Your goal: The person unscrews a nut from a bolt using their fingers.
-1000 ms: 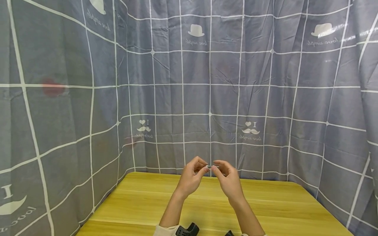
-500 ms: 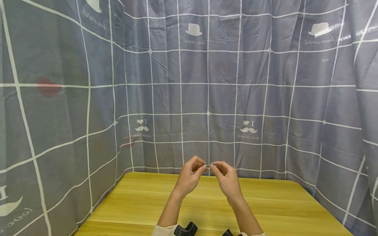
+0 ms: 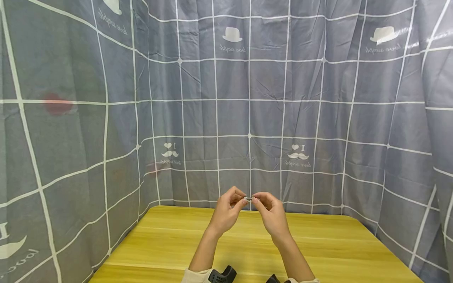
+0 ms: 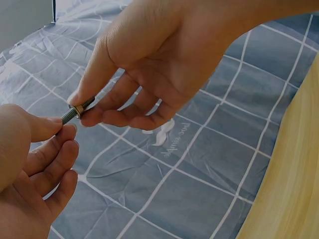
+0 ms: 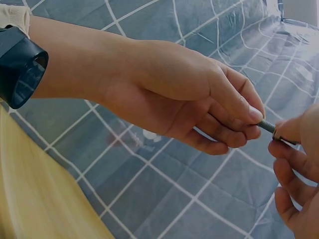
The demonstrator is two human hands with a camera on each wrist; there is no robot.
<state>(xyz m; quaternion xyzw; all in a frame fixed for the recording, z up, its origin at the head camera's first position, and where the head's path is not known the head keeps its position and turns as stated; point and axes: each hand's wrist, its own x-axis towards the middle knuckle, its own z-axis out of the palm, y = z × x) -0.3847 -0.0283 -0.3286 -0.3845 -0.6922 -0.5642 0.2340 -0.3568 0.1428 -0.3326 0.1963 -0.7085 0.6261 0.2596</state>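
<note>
Both hands meet in the air above the far part of the table, joined by a small threaded bolt. My left hand pinches one end of it between thumb and fingers; that end is hidden in the grip. A brass-coloured nut sits around the shaft, and my right hand pinches it with thumb and index finger. The right wrist view shows a short stretch of bare grey thread between the left fingertips and the nut. Past the nut, the bolt's far end lies along the right fingers.
A yellow wood-grain table lies below the hands. Grey curtains with white grid lines hang behind it and along both sides. Black wrist devices sit at the cuffs of light sleeves.
The head view has shifted slightly, so the scene sits a little further left. Both hands keep their hold on the bolt and nut, with only tiny movement of the fingers.
</note>
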